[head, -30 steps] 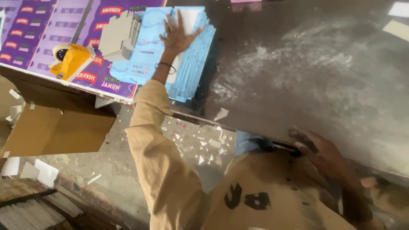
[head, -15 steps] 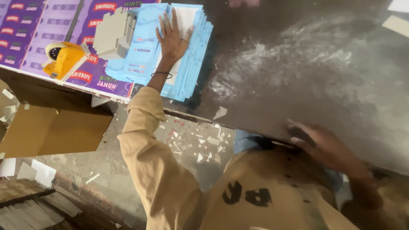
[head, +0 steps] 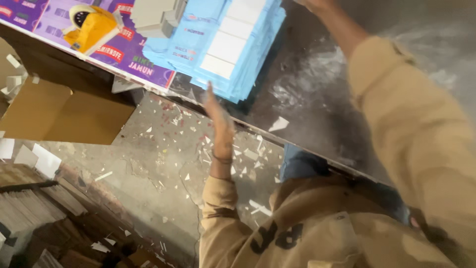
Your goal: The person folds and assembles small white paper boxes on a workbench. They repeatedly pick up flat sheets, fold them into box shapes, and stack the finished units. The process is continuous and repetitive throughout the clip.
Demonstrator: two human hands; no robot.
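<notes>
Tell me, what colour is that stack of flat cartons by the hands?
Light blue with white panels, seen in the head view: the stack of flat cartons.

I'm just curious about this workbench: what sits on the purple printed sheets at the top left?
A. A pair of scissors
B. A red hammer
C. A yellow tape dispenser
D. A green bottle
C: a yellow tape dispenser rests on the purple printed sheets, left of the stack of light blue flat cartons.

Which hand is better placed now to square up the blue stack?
Probably the left hand: it stands flat beside the near edge of the blue stack. The right hand is mostly out of frame.
</notes>
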